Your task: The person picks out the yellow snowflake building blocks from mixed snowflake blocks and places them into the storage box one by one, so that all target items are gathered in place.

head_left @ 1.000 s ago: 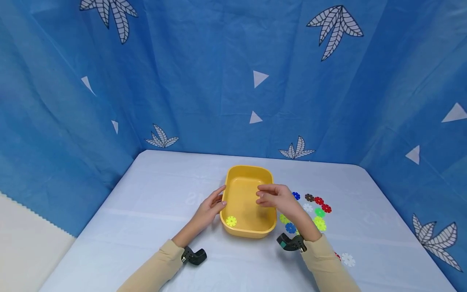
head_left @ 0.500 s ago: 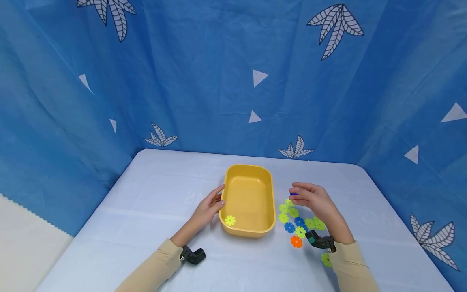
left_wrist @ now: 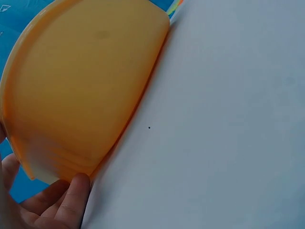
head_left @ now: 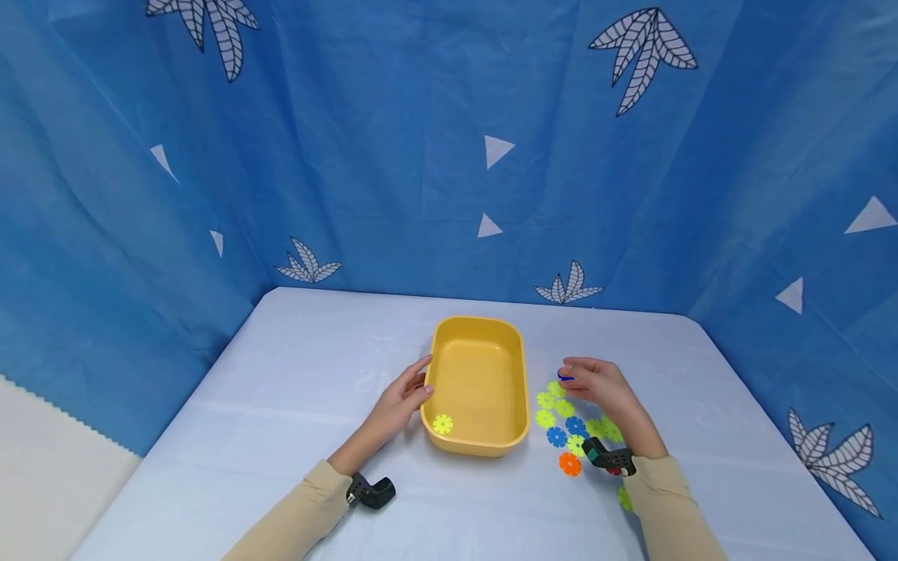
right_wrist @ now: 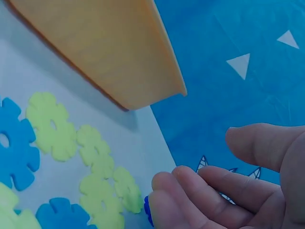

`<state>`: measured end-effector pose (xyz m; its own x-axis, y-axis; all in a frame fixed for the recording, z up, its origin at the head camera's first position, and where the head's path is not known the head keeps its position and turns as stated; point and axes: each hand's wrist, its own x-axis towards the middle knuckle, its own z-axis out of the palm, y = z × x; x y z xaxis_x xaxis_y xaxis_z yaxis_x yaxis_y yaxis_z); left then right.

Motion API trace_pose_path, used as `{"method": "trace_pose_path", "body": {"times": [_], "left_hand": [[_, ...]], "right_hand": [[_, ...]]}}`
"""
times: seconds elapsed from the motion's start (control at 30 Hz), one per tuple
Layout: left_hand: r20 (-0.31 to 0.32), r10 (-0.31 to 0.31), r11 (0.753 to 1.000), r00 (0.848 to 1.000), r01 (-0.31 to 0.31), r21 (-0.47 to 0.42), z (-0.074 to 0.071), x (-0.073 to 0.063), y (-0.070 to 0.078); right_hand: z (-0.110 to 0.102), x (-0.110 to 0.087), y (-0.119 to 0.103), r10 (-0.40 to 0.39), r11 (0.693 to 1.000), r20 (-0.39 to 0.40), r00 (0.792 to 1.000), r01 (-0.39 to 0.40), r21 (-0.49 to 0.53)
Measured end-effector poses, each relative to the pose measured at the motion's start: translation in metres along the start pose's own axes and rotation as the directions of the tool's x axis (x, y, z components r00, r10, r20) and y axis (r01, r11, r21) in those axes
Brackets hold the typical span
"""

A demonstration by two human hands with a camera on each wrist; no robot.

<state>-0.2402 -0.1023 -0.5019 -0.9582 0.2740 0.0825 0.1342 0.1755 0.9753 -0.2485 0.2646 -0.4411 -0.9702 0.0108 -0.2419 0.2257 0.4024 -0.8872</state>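
Observation:
A yellow plastic bin (head_left: pixel 484 446) stands on the white table, with one yellow-green flower-shaped disc (head_left: pixel 443 424) lying inside near its front left corner. My left hand (head_left: pixel 397 405) rests against the bin's left side, its fingertips touching the wall in the left wrist view. To the right of the bin, my right hand (head_left: pixel 603 386) hovers low over the loose discs, thumb apart from the loosely bent fingers. A dark blue disc (right_wrist: pixel 147 210) shows partly behind those fingertips; whether they touch it I cannot tell.
Several yellow-green discs (head_left: pixel 545 419), blue discs (head_left: pixel 556 437) and an orange disc (head_left: pixel 570 464) lie right of the bin. My right forearm covers part of the pile. A blue patterned curtain (head_left: pixel 421 156) hangs behind the white table (head_left: pixel 316 343).
My right hand has moved from above the bin rightward to the discs, then dipped slightly by the dark blue disc. The left hand and the bin stay nearly still.

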Motion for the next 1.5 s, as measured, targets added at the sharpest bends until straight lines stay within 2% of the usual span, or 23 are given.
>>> {"method": "trace_pose_path", "body": {"times": [0.27,0.47,1.03,1.5], "left_hand": [[0.009,0.004,1.0,1.0,-0.004,0.004,-0.001,0.002,0.0],[0.008,0.002,1.0,1.0,-0.002,0.007,-0.001,0.003,0.0],[0.002,0.001,1.0,1.0,-0.001,-0.002,-0.001,0.002,-0.001],[0.001,0.002,1.0,1.0,-0.002,-0.002,0.0,0.0,-0.001]], "right_hand": [[0.001,0.006,0.005,0.029,0.995,-0.051,0.998,-0.034,-0.093],[0.002,0.01,0.008,0.042,0.989,-0.061,0.997,-0.051,-0.139],[0.005,0.012,0.011,0.066,0.979,-0.078,0.995,-0.079,-0.189],[0.017,0.015,0.018,-0.061,0.92,-0.124,0.99,0.007,-0.391]]}}
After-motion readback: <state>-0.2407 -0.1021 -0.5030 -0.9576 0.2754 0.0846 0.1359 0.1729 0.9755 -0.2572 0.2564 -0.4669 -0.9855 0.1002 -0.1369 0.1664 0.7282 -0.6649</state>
